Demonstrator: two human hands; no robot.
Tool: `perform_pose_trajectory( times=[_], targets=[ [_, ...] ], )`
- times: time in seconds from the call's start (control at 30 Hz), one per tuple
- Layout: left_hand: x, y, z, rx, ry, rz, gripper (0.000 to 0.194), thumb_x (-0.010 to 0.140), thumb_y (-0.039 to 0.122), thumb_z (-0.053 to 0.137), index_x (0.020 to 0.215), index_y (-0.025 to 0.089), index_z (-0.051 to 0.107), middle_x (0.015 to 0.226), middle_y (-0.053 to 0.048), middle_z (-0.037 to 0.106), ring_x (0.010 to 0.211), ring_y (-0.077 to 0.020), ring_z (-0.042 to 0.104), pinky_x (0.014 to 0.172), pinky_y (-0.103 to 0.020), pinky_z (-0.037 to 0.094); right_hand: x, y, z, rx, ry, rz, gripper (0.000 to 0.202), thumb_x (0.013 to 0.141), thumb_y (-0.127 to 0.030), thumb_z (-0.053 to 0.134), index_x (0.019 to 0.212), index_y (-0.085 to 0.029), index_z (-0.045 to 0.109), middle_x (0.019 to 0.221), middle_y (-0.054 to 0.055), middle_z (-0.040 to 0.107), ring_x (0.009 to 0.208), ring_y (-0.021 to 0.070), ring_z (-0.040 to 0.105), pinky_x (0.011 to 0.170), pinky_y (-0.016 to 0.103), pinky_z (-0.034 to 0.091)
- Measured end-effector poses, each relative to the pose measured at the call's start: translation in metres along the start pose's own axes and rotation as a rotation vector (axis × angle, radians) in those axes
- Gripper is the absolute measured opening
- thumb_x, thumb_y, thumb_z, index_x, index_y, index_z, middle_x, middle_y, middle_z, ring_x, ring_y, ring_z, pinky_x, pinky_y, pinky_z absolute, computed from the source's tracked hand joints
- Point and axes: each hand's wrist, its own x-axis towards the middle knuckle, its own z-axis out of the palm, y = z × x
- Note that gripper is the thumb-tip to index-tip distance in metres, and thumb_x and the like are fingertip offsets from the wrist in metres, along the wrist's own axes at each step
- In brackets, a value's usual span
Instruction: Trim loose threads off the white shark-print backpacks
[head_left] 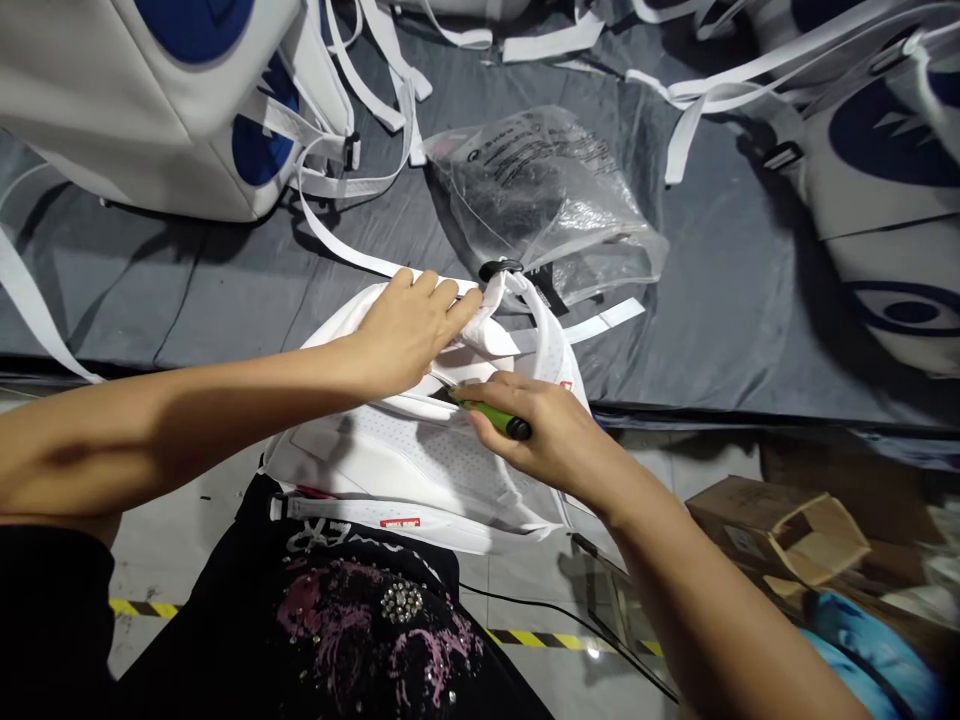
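Observation:
A white backpack (352,450) with dotted mesh padding and small red labels lies over the table's front edge, against my body. My left hand (420,325) is closed on its upper part, fingers curled over the white fabric beside the strap loop. In my right hand (540,425) is a green-handled tool (499,418) with a black end, gripped by the handle. Its front end points left at the seam just below my left hand. What tip it has is hidden by fingers and fabric.
On the dark-covered table (360,240) lies a clear plastic bag (540,190) just beyond the backpack. White-and-blue backpacks (187,130) with loose straps stand left, right and behind. An open cardboard box (780,530) is at the lower right, and a black cable (540,602) hangs below the table.

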Motion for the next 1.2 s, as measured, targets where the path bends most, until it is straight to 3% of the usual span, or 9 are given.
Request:
perform_pose_trajectory(
  times=[0.2, 0.4, 0.5, 0.63, 0.7, 0.77, 0.87, 1.0, 1.2],
  targets=[
    [0.002, 0.000, 0.000, 0.024, -0.023, 0.007, 0.076, 0.088, 0.022, 0.063, 0.154, 0.009, 0.029, 0.135, -0.018, 0.058, 0.118, -0.0353, 0.053, 0.094, -0.041, 0.039, -0.010, -0.007, 0.003, -0.024, 0.054, 0.035, 0.028, 0.096, -0.026, 0.053, 0.118, -0.019, 0.069, 0.092, 0.007, 0.070, 0.074, 0.0172, 0.065, 0.066, 0.030, 0.052],
    [-0.001, 0.000, 0.001, -0.002, -0.034, -0.011, 0.074, 0.091, 0.024, 0.056, 0.156, 0.012, 0.025, 0.138, -0.016, 0.054, 0.123, -0.0327, 0.050, 0.101, -0.040, 0.036, -0.010, -0.011, 0.002, -0.018, 0.020, 0.079, 0.031, 0.097, -0.024, 0.052, 0.120, -0.015, 0.069, 0.093, 0.007, 0.068, 0.074, 0.0166, 0.065, 0.067, 0.030, 0.051],
    [-0.003, 0.001, 0.003, -0.030, -0.014, -0.019, 0.083, 0.091, 0.029, 0.056, 0.160, 0.013, 0.012, 0.141, -0.018, 0.050, 0.126, -0.0341, 0.047, 0.104, -0.044, 0.034, -0.008, -0.009, 0.003, 0.019, 0.018, 0.080, 0.031, 0.096, -0.025, 0.053, 0.121, -0.015, 0.069, 0.094, 0.007, 0.068, 0.077, 0.0173, 0.065, 0.068, 0.030, 0.051],
    [-0.005, 0.001, 0.008, -0.056, 0.051, 0.027, 0.105, 0.088, 0.039, 0.063, 0.161, 0.020, -0.011, 0.160, -0.019, 0.027, 0.141, -0.0391, 0.033, 0.112, -0.052, 0.028, -0.006, -0.009, 0.004, 0.001, 0.016, 0.080, 0.031, 0.097, -0.025, 0.052, 0.120, -0.014, 0.069, 0.094, 0.008, 0.068, 0.078, 0.0189, 0.066, 0.070, 0.032, 0.052],
    [-0.004, 0.001, 0.011, -0.057, 0.082, 0.054, 0.113, 0.085, 0.041, 0.067, 0.160, 0.024, -0.015, 0.166, -0.017, 0.014, 0.148, -0.0412, 0.022, 0.116, -0.057, 0.022, -0.005, -0.010, 0.005, 0.003, 0.027, 0.080, 0.030, 0.096, -0.025, 0.053, 0.120, -0.013, 0.067, 0.095, 0.009, 0.069, 0.080, 0.0197, 0.067, 0.071, 0.033, 0.052],
    [-0.003, 0.001, 0.013, -0.063, 0.087, 0.058, 0.116, 0.084, 0.042, 0.069, 0.159, 0.026, -0.018, 0.167, -0.016, 0.010, 0.150, -0.0423, 0.018, 0.117, -0.060, 0.017, -0.005, -0.010, 0.006, 0.002, 0.044, 0.082, 0.028, 0.095, -0.024, 0.055, 0.118, -0.012, 0.066, 0.096, 0.009, 0.071, 0.079, 0.0197, 0.067, 0.069, 0.032, 0.052],
    [-0.003, 0.002, 0.013, -0.098, 0.067, 0.043, 0.111, 0.087, 0.040, 0.064, 0.159, 0.028, -0.020, 0.166, -0.015, 0.015, 0.146, -0.0417, 0.026, 0.115, -0.058, 0.021, -0.005, -0.010, 0.006, -0.011, 0.061, 0.076, 0.022, 0.095, -0.024, 0.057, 0.110, -0.012, 0.067, 0.094, 0.009, 0.072, 0.076, 0.0187, 0.067, 0.065, 0.031, 0.050],
    [-0.003, 0.003, 0.011, -0.138, 0.062, 0.020, 0.100, 0.092, 0.037, 0.057, 0.160, 0.026, -0.016, 0.156, -0.016, 0.033, 0.134, -0.0387, 0.040, 0.109, -0.053, 0.030, -0.002, -0.010, 0.003, 0.016, 0.037, 0.075, 0.022, 0.095, -0.024, 0.058, 0.111, -0.014, 0.069, 0.093, 0.008, 0.071, 0.077, 0.0183, 0.067, 0.069, 0.031, 0.051],
    [-0.002, 0.004, 0.012, -0.148, 0.036, -0.009, 0.099, 0.093, 0.038, 0.056, 0.160, 0.029, -0.016, 0.147, -0.014, 0.043, 0.130, -0.0377, 0.042, 0.108, -0.052, 0.031, 0.006, -0.014, 0.002, -0.035, 0.018, 0.045, 0.022, 0.094, -0.023, 0.060, 0.111, -0.014, 0.070, 0.091, 0.008, 0.069, 0.075, 0.0183, 0.066, 0.068, 0.031, 0.051]
  ],
)
